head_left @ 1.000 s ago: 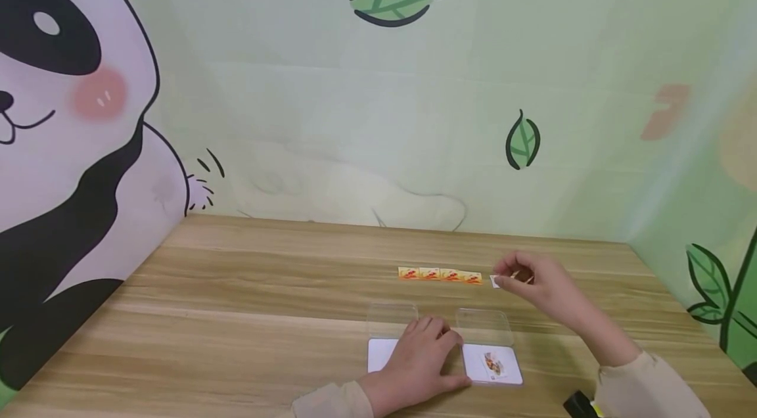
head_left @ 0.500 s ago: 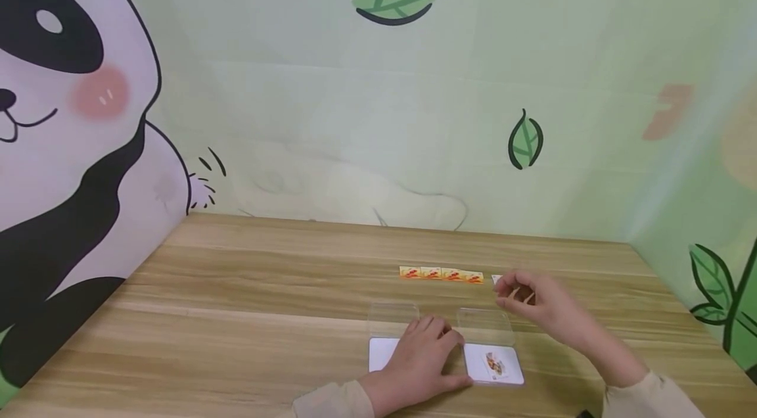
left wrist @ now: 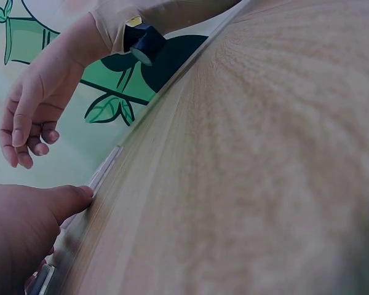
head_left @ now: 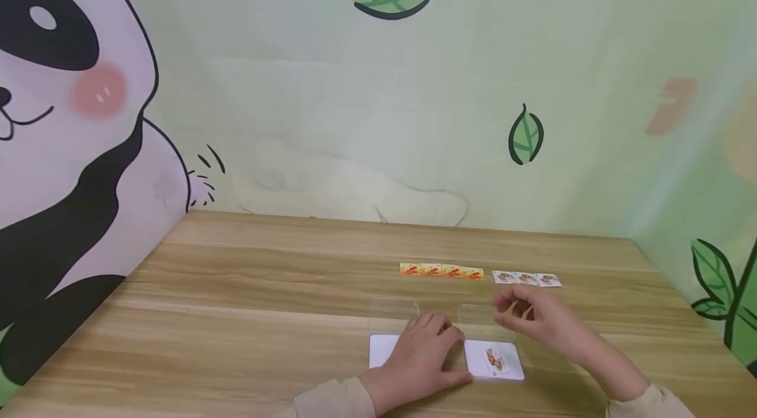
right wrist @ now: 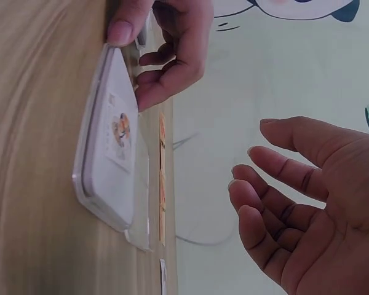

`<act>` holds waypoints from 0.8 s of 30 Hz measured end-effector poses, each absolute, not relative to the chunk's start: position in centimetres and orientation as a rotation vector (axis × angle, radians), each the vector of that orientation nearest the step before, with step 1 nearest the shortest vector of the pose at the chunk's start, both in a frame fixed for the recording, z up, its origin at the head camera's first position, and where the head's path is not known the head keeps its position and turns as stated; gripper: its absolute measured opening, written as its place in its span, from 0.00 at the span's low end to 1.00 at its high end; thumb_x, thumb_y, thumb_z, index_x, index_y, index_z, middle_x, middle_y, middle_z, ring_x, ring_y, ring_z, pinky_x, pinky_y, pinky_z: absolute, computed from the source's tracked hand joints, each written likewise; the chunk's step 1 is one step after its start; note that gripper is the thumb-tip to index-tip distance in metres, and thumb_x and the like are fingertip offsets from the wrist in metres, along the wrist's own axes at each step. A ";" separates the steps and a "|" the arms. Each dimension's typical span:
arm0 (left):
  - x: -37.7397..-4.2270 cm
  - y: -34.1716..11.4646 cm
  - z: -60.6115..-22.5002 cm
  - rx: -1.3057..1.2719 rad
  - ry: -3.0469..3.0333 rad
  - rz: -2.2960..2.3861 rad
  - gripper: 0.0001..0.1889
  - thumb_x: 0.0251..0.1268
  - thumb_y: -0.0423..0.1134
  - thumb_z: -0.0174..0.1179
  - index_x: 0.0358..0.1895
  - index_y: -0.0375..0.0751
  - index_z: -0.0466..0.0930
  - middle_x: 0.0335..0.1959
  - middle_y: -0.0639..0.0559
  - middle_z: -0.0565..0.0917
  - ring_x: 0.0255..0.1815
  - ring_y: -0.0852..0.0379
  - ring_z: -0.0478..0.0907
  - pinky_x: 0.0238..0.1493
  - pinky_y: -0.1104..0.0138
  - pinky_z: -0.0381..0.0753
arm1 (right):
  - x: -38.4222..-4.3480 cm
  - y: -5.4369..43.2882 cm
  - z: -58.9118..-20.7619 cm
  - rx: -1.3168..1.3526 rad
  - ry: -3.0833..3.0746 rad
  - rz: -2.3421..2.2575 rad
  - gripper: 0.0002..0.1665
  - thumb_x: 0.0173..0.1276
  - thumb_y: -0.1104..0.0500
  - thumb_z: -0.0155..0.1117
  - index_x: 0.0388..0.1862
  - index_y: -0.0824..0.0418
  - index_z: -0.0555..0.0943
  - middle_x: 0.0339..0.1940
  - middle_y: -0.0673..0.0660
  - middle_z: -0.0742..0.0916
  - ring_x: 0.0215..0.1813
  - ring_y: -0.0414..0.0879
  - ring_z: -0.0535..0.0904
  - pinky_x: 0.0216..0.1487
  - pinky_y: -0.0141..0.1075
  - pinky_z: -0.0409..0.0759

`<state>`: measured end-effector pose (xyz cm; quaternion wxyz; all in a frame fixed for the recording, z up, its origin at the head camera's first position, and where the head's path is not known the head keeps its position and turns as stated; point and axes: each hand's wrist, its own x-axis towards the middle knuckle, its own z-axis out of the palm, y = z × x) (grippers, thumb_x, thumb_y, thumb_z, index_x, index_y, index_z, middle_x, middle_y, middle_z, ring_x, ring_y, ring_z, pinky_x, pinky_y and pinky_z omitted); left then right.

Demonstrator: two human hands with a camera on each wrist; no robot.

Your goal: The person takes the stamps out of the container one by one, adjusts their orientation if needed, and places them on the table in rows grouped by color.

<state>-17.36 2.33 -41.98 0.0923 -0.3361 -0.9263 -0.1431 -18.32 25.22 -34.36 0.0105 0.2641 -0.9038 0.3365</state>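
Note:
My left hand (head_left: 416,359) lies between two flat white cases. Its thumb and index finger hold the near and far left corners of the right white case (head_left: 514,364). A small square sticker (head_left: 495,360) with a food picture lies on that case, a little tilted. My right hand (head_left: 544,323) hovers over the case's opened clear lid (head_left: 476,321). In the right wrist view the right hand's fingers (right wrist: 277,184) are loosely bent, with nothing between them. The left white case (head_left: 381,349) is partly hidden under my left hand.
A row of orange picture stickers (head_left: 442,270) lies farther back on the wooden table (head_left: 266,286). To its right is a row of 3 white food-picture stickers (head_left: 526,278). A clear lid (head_left: 387,316) stands behind the left case. A printed backdrop (head_left: 296,76) encloses the table.
My right hand has drawn back toward me from the white sticker row, uncovering it. My left hand has kept its place at the case.

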 end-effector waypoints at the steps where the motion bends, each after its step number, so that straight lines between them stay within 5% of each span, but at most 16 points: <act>1: -17.4 2.4 -42.0 -0.998 -2.751 -0.425 0.25 0.56 0.64 0.62 0.51 0.53 0.77 0.48 0.58 0.75 0.53 0.59 0.70 0.61 0.56 0.72 | -18.3 25.3 -34.5 0.838 -2.813 1.060 0.11 0.66 0.58 0.64 0.42 0.64 0.80 0.37 0.53 0.84 0.35 0.30 0.74 0.35 0.29 0.78; 24: -17.5 2.5 -42.2 -0.997 -2.755 -0.440 0.27 0.56 0.64 0.61 0.53 0.53 0.77 0.50 0.57 0.75 0.54 0.59 0.70 0.63 0.56 0.71 | -17.5 26.0 -36.7 1.049 -2.838 0.963 0.11 0.61 0.57 0.69 0.40 0.61 0.80 0.36 0.52 0.84 0.35 0.30 0.74 0.33 0.28 0.76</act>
